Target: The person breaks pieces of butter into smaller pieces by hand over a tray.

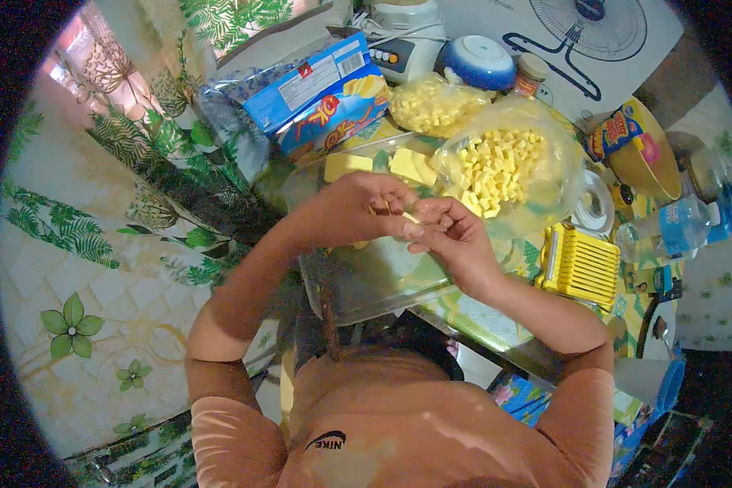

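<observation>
My left hand (364,210) and my right hand (457,240) meet over a clear plastic tray (358,285). Fingers of both are curled around a small pale yellow piece (412,218) that looks like cheese. Just beyond them lie two yellow blocks (348,167), also like cheese. To the right of the blocks, an open clear plastic bag (557,159) holds many small yellow cubes (500,171). Behind it sits a second bag of yellow pieces (435,104). A yellow slicer (579,264) with parallel bars rests right of my right hand.
A blue box (321,98) stands at the back left, near a white appliance (403,49) and a blue bowl (480,61). On the right are a yellow tub (647,154), a plastic bottle (671,230) and a white round lid (595,199). A patterned curtain (122,187) hangs left.
</observation>
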